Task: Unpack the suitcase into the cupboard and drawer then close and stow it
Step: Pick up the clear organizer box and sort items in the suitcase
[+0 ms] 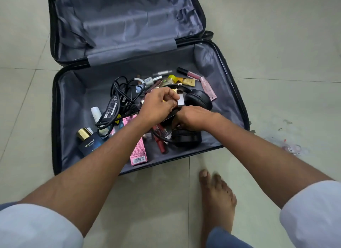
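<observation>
Sleeves (35, 227): pale, rolled to the elbow, at both lower corners; bare forearms reach forward from them.
Floor (276, 53): light tiles with thin grout lines; a faint stained patch to the right of the case; one bare foot (215, 198) planted just short of the case's near edge.
Suitcase (60, 118): black hard shell, lying open flat on the floor; grey lining in both halves. Far half holds only slack straps. Near half holds all the loose items.
Headphones (198, 100): black, over-ear; one cup beyond the hands, the other cup nearer the camera, below the right hand.
Power adapter (110, 109): black brick with tangled black cable, left of centre.
Perfume bottle (86, 140): dark blue, gold cap, near-left part of the case.
Pink box (139, 153): flat on the lining, beside the left forearm.
Cosmetics: pink tube (207, 88), lip gloss (188, 72), yellow-capped bottle (170, 79), scattered along the far side.
Left hand (158, 103): fingers curled closed around small objects, one a silver-ended piece; exact items cannot be told.
Right hand (191, 118): palm down, fingers tucked under among the items by the headphones; whether it grips anything cannot be told.
</observation>
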